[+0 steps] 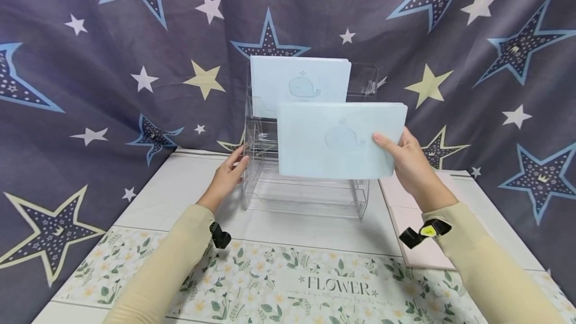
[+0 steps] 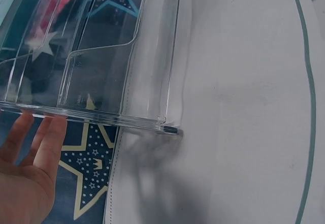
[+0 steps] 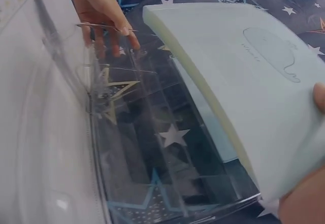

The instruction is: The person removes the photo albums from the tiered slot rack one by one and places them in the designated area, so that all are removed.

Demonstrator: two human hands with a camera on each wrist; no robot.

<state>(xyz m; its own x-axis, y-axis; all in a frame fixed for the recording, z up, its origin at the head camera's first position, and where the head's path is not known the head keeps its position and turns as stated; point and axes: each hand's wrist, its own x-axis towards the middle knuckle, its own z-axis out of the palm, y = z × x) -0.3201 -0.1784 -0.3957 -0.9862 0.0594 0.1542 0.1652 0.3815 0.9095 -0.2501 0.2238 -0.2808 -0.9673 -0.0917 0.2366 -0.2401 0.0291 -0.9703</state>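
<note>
My right hand (image 1: 411,164) grips a pale blue notebook (image 1: 310,149) by its right side, thumb across the cover. A whale outline is drawn on that cover, and pale page edges show along its side in the right wrist view. The notebook is held up in front of a clear tiered acrylic rack (image 1: 306,206), covering part of its middle. Another pale blue whale notebook (image 1: 274,81) stands in the rack's top tier. With fingertips on the rack's left side panel, my left hand (image 1: 227,176) stays low beside it; the left wrist view shows its fingers (image 2: 48,148) fairly straight.
Pale pink notebooks or sheets (image 1: 427,244) lie on the table right of the rack, partly under my right arm. A flowered cloth strip (image 1: 252,274) lettered FLOWER crosses the table's front. Behind hangs a dark star-patterned curtain (image 1: 166,64).
</note>
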